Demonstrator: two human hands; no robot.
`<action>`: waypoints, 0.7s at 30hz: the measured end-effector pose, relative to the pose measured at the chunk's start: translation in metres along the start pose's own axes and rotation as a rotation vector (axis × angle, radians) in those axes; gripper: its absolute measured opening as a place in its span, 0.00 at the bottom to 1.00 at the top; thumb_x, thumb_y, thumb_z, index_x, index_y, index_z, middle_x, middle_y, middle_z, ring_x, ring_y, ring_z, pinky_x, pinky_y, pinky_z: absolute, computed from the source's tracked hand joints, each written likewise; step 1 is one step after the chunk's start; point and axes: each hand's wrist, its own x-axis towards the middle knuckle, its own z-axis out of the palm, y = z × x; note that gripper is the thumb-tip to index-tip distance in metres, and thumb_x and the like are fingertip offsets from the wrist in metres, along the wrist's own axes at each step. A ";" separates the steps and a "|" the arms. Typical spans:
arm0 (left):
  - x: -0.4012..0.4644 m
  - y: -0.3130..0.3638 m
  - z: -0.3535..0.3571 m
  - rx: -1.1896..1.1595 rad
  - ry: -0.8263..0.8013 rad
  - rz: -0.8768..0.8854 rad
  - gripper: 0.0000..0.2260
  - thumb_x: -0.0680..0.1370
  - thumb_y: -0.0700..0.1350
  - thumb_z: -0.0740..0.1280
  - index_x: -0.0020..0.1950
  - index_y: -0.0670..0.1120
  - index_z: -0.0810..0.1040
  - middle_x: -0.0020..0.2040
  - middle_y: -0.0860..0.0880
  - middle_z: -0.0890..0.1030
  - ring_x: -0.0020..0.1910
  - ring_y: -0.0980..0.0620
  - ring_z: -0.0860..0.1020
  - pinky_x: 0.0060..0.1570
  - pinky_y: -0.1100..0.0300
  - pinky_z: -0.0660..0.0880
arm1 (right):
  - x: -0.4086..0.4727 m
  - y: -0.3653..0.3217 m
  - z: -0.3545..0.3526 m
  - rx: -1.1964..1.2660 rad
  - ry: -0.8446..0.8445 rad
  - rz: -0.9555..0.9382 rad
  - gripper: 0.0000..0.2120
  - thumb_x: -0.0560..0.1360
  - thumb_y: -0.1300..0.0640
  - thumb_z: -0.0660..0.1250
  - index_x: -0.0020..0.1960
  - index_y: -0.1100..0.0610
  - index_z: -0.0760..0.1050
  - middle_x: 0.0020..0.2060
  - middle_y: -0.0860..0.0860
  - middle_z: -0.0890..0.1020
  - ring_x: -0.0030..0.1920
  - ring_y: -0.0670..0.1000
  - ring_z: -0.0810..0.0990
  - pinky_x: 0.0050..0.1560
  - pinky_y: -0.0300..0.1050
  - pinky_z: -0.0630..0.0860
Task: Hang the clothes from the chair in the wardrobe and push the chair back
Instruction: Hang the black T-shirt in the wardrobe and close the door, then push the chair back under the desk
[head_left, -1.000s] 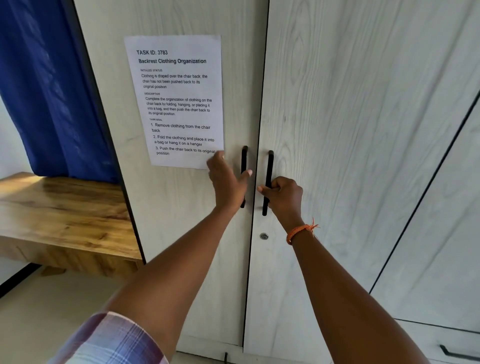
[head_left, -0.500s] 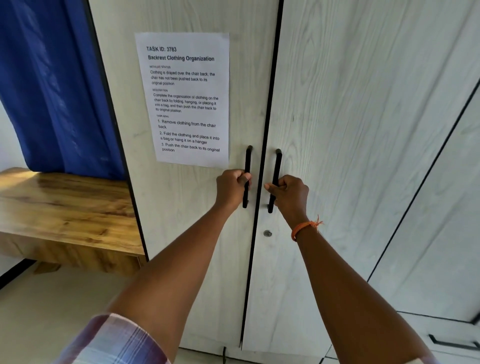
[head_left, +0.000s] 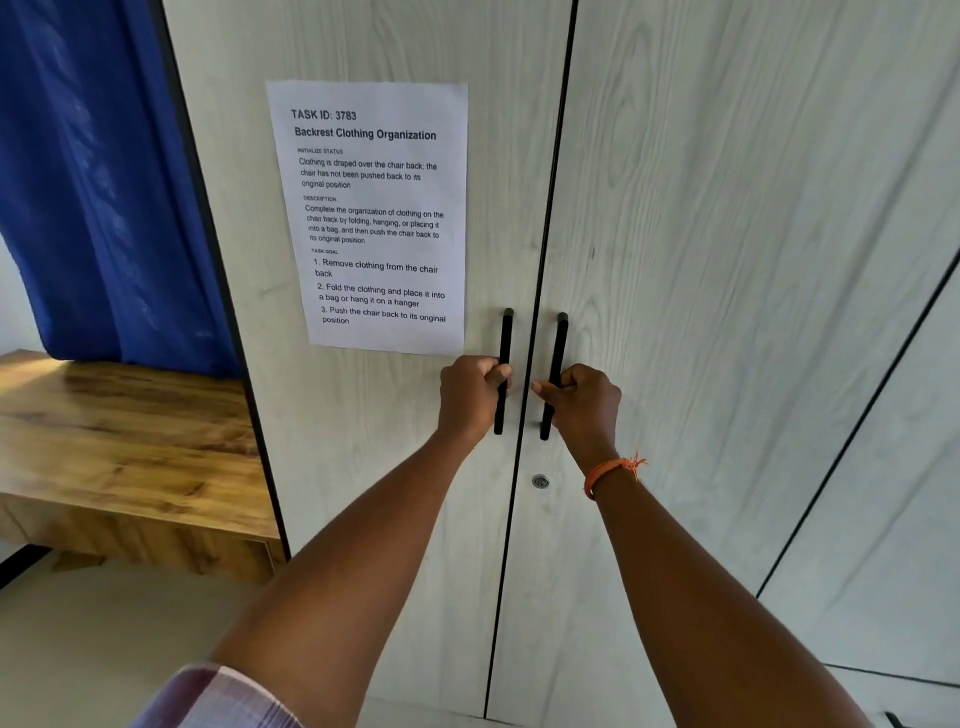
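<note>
A pale wood-grain wardrobe fills the view, its left door (head_left: 363, 467) and right door (head_left: 727, 260) both closed. Two black vertical bar handles sit either side of the centre seam. My left hand (head_left: 470, 397) is closed around the left handle (head_left: 505, 338). My right hand (head_left: 584, 402), with an orange thread at the wrist, grips the right handle (head_left: 560, 343). A small round lock (head_left: 540, 481) sits below the right handle. No chair and no clothes are in view.
A printed task sheet (head_left: 374, 208) is stuck on the left door. A wooden desk top (head_left: 119, 441) stands to the left of the wardrobe, under a blue curtain (head_left: 98, 182). Another cabinet panel (head_left: 893, 493) is at the far right.
My left hand, open and reaching a second ago, has closed around the left handle. My right hand has stayed on the right handle. The doors stay closed.
</note>
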 end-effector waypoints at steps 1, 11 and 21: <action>0.000 0.000 0.001 0.002 0.004 0.004 0.13 0.80 0.43 0.66 0.37 0.39 0.82 0.33 0.45 0.83 0.34 0.45 0.81 0.40 0.48 0.81 | -0.001 0.001 0.000 0.011 -0.001 0.006 0.17 0.69 0.57 0.78 0.33 0.59 0.70 0.28 0.53 0.72 0.30 0.50 0.69 0.31 0.43 0.72; -0.001 0.017 -0.005 0.180 0.040 -0.024 0.20 0.80 0.41 0.67 0.29 0.41 0.68 0.27 0.46 0.66 0.28 0.50 0.65 0.30 0.57 0.63 | -0.007 -0.005 0.001 0.041 0.015 0.060 0.17 0.70 0.58 0.78 0.35 0.64 0.71 0.29 0.53 0.71 0.30 0.49 0.67 0.31 0.41 0.69; -0.121 0.004 -0.067 0.210 -0.183 -0.283 0.15 0.79 0.38 0.68 0.66 0.39 0.76 0.56 0.43 0.83 0.57 0.47 0.80 0.52 0.67 0.68 | -0.113 0.018 0.015 0.136 0.014 0.277 0.18 0.72 0.53 0.75 0.56 0.59 0.74 0.47 0.55 0.82 0.49 0.55 0.81 0.53 0.47 0.77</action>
